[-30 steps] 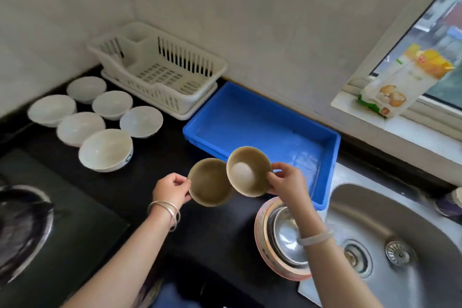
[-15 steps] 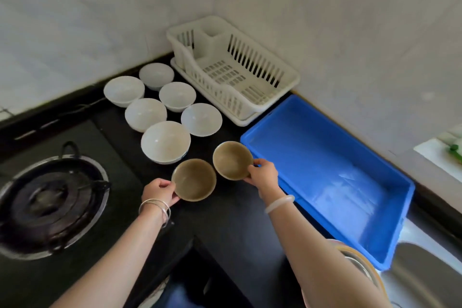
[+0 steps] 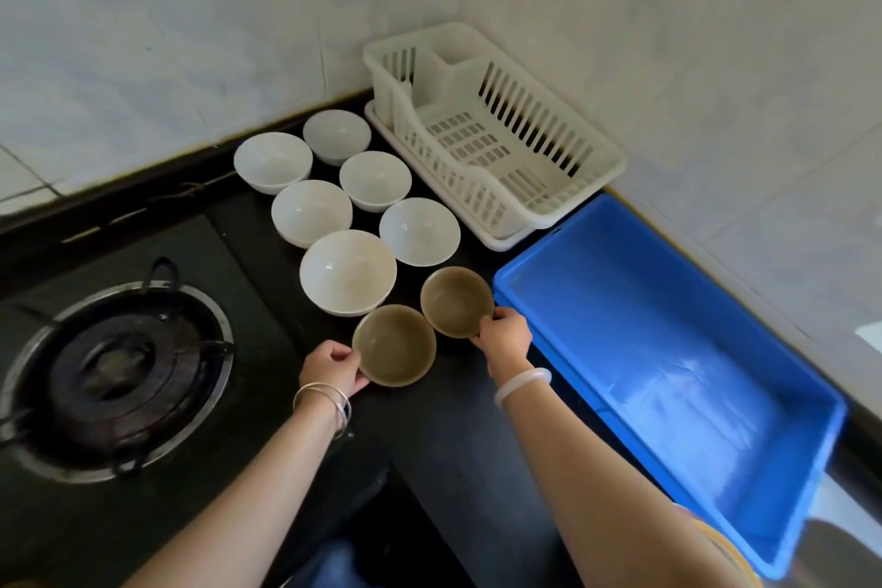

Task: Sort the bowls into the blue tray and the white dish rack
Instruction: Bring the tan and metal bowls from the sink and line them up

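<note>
1. Six white bowls [image 3: 348,272] and two brown bowls [image 3: 393,346] pack the counter [image 3: 453,444] between burner [image 3: 114,372] and white dish rack [image 3: 491,134], narrow gaps only
2. Blue tray [image 3: 668,349], open from above, sits just right of the brown bowls

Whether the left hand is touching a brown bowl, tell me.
Touching. Head view: the left hand pinches the nearer brown bowl by its rim.

You are standing in a home kitchen: you are looking down at a black countertop [image 3: 453,434] with a gas burner [image 3: 119,368] set into it, tiled walls [image 3: 191,38] meeting in a corner, and a white dish rack [image 3: 496,148] sitting beside white bowls [image 3: 347,270]
</note>
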The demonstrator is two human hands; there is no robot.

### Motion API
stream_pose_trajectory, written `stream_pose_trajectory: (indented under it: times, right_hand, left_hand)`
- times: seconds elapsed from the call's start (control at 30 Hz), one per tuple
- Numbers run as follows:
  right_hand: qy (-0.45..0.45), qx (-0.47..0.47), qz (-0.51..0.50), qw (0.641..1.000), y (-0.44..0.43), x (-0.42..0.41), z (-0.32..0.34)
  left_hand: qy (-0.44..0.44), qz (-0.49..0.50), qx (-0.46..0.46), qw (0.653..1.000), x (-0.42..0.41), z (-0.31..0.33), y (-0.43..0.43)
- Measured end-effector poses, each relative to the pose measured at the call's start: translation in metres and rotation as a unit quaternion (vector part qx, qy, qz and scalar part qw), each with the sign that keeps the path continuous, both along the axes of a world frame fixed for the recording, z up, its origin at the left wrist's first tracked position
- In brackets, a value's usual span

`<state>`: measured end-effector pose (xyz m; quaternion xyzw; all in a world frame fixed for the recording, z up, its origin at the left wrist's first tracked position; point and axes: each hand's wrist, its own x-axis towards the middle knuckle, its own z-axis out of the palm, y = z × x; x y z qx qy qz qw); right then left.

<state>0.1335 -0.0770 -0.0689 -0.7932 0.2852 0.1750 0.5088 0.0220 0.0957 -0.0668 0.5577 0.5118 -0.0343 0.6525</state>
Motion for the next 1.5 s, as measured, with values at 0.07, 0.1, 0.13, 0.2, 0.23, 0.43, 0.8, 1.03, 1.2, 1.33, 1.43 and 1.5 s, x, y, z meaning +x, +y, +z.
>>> stream_pose_trajectory:
  times: [0.07, 0.1, 0.13, 0.2, 0.23, 0.43, 0.8, 1.03, 1.2, 1.33, 1.43, 1.5]
  right_hand:
    - [-0.004, 0.003, -0.011, 1.0, 0.001, 0.001, 0.0]
    - [-0.005, 0.009, -0.018, 1.0, 0.002, 0.002, 0.0]
    - [-0.005, 0.016, -0.024, 1.0, 0.003, 0.003, 0.0]
    - [-0.002, 0.027, -0.027, 0.999, 0.005, 0.004, 0.0]
    - [-0.001, 0.032, -0.026, 0.999, 0.006, 0.004, -0.001]
    - [0.011, 0.059, -0.017, 0.998, 0.004, 0.002, 0.0]
    - [0.05, 0.105, 0.02, 0.993, -0.008, -0.008, 0.01]
    - [-0.012, 0.038, 0.094, 0.995, -0.043, -0.041, 0.041]
    - [-0.097, -0.04, 0.108, 0.989, -0.097, -0.084, 0.067]
    - [-0.124, -0.137, 0.073, 0.98, -0.157, -0.126, 0.078]
    - [-0.12, -0.247, 0.034, 0.961, -0.204, -0.163, 0.079]
    - [-0.108, -0.303, 0.012, 0.947, -0.232, -0.188, 0.077]
  left_hand:
    - [0.003, 0.0, 0.002, 1.0, 0.001, 0.0, -0.001]
    - [0.005, 0.0, 0.004, 1.0, 0.001, 0.0, -0.001]
    - [0.006, 0.0, 0.006, 1.0, 0.001, 0.0, -0.001]
    - [0.003, 0.003, 0.007, 1.0, 0.001, 0.0, -0.001]
    - [0.001, 0.005, 0.006, 1.0, 0.002, 0.0, -0.001]
    - [-0.006, 0.008, 0.001, 1.0, 0.003, -0.003, -0.002]
    - [0.007, -0.023, 0.064, 0.998, -0.003, 0.002, -0.006]
    - [-0.01, -0.134, 0.264, 0.955, -0.021, 0.03, -0.022]
    - [-0.075, -0.233, 0.281, 0.928, -0.031, 0.052, -0.072]
    - [-0.115, -0.343, 0.256, 0.896, -0.034, 0.058, -0.127]
    - [-0.127, -0.423, 0.246, 0.863, -0.041, 0.058, -0.173]
    - [-0.14, -0.476, 0.238, 0.835, -0.049, 0.058, -0.204]
